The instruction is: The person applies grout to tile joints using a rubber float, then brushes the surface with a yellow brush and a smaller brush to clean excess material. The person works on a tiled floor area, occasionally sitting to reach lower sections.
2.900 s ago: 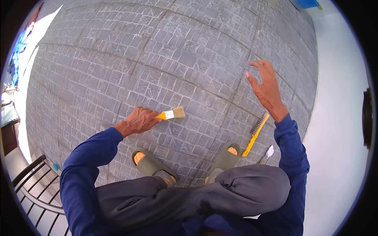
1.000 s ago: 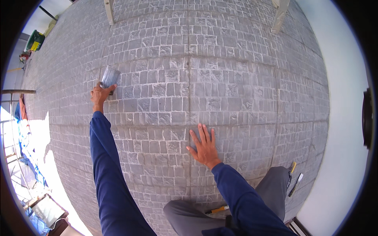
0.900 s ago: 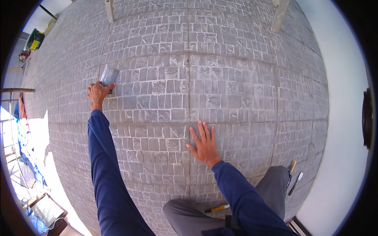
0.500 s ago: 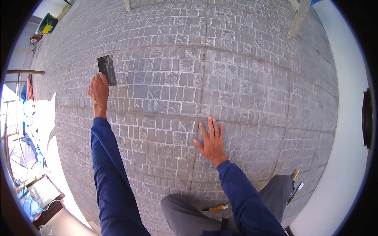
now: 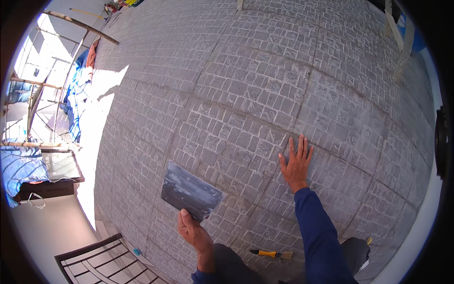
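Observation:
My left hand [image 5: 195,233] grips the near edge of a dark, flat rectangular plate [image 5: 190,189], its thumb on the upper face. Pale grey smears streak that face. The plate is tilted up, just above or against the grey stone-patterned tiles [image 5: 227,156]; contact with them cannot be made out. My right hand [image 5: 296,166] lies palm down on the tiles, fingers stretched out, near a joint line. Between my knees lies a paintbrush [image 5: 269,254] with a yellow and black handle.
At the left, a dark metal railing [image 5: 101,251] and blue sheeting [image 5: 78,106] border the tiles. A wooden pole [image 5: 82,26] juts in at upper left. Wooden legs [image 5: 402,52] stand at upper right. A white wall [image 5: 421,208] runs along the right.
My left hand has drawn the plate back toward my body and raised its face. My right hand stays flat on the tiles. The view has turned leftward.

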{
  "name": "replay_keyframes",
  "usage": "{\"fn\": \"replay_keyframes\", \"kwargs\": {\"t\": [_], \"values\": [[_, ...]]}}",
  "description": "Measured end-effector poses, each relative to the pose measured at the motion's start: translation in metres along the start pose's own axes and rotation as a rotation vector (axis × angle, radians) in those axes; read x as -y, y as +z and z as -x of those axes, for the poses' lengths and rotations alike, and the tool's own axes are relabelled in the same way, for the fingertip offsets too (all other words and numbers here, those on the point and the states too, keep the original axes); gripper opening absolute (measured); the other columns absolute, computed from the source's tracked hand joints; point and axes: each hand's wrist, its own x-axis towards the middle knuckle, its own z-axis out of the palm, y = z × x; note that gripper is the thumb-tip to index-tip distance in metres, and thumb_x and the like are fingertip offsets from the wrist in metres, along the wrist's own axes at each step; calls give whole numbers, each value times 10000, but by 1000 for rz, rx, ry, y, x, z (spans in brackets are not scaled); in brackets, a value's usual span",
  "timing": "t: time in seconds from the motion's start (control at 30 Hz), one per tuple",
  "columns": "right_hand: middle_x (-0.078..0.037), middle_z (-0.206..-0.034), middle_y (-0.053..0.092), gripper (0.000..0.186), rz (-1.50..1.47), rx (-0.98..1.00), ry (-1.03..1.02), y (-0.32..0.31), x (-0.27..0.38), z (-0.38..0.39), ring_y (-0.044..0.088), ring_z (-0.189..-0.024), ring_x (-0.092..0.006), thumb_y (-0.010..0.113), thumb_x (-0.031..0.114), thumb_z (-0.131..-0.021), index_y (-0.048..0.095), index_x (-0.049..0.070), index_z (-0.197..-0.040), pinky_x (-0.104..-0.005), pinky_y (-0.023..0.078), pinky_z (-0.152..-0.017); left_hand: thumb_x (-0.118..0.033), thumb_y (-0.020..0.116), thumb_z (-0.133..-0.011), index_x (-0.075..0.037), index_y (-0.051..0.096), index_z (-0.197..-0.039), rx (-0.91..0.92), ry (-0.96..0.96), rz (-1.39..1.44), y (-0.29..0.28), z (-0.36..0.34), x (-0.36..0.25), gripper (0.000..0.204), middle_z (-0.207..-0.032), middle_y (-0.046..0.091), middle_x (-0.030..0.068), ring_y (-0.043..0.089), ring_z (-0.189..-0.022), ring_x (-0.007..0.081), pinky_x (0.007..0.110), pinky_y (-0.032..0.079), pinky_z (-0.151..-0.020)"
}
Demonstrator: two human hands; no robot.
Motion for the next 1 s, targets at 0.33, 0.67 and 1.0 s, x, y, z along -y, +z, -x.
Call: {"fn": "replay_keyframes", "kwargs": {"t": [0.33, 0.67, 1.0], "values": [[-225, -1598, 242, 721, -10, -48, -57, 16, -13, 4, 178, -1498, -398, 427, 579, -997, 363, 96, -1527, -621, 117, -1195, -339, 563, -1014, -5, 549, -1301, -184, 151, 46, -148, 147, -99, 440, -1161, 648, 202, 625, -1071, 286, 417, 479, -935], [-217, -1210, 653, 580, -107, 271, -909, -243, -57, -11, 625, -1095, -390, 402, 569, -1006, 629, 94, -1249, -499, 453, -952, -457, 474, -1043, 50, 644, -1069, -347, 945, -1187, -238, 253, -126, 535, -996, 650, 244, 614, -853, 343, 448, 496, -776], [-285, -1214, 638, 904, -686, 3, -571, -409, -149, 274, 617, -1150, -431, 533, 738, -847, 605, -54, -1277, -474, 477, -1026, -56, 588, -967, 33, 574, -851, 1334, 916, -1051, -37, 270, -120, 146, -845, 609, 129, 612, -751, 230, 417, 460, -679]]}}
